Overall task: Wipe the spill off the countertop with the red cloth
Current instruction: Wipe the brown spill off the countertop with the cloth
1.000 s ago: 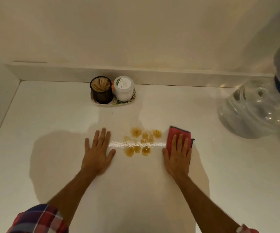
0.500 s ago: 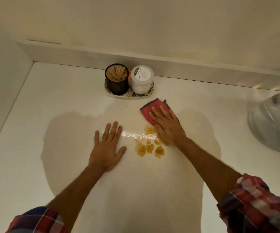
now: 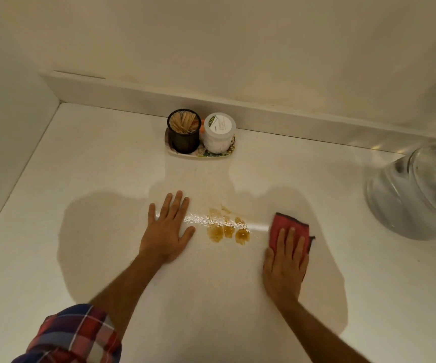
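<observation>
Right now the red cloth is lying flat on the counter, just to the right of the spill and not touching it. It is looking soft, thin and light, folded into a small pad, so it is likely going to bunch or slide out unless pressure is spread across it; a flat palm over its middle is probably the best hold for wiping. The right hand is doing that, pressing down with fingers extended and close together, covering the near half of the cloth and not curling round it. The spill is showing as brown blotches, three thicker ones nearest the person and fainter smears beyond them, with a wet streak glinting across. Much of it is looking unwiped, so the job is seeming far from done.

On the other side of the spill, the left hand is resting open on the counter, fingers spread, holding nothing. Farther back, near the wall, a small tray is carrying a dark cup of sticks and a white jar. At the right edge a clear plastic bottle is lying.
</observation>
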A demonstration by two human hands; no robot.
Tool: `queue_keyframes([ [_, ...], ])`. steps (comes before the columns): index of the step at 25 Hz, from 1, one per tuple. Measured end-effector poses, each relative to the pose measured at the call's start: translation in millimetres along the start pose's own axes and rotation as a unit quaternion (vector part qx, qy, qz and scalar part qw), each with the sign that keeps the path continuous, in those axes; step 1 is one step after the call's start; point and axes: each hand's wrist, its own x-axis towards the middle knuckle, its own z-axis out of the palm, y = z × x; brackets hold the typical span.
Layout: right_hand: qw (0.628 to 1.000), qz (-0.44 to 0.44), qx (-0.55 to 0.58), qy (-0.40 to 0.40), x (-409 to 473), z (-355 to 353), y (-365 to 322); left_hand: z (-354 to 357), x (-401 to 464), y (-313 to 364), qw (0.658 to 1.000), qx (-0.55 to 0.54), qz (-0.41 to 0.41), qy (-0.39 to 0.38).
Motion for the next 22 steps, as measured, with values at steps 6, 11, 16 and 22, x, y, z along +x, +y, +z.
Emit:
queue_keyframes([
  [6, 0.995, 0.074, 0.06, -0.014, 11, 6, -98, 2, 2, -1, 1.0, -0.004, -0.005, 0.0],
  [11, 0.995, -0.042, 0.091, -0.028, 68, 14, -171, 5, 4, -1, 1.0, -0.004, -0.012, -0.009],
  [16, 0.936, -0.341, 0.02, -0.091, 122, 15, -207, 8, 4, -3, 0.999, -0.034, -0.022, 0.006],
  [22, 0.861, -0.491, 0.007, -0.137, 122, 5, -150, 5, 2, -6, 0.999, -0.049, 0.0, 0.019],
])
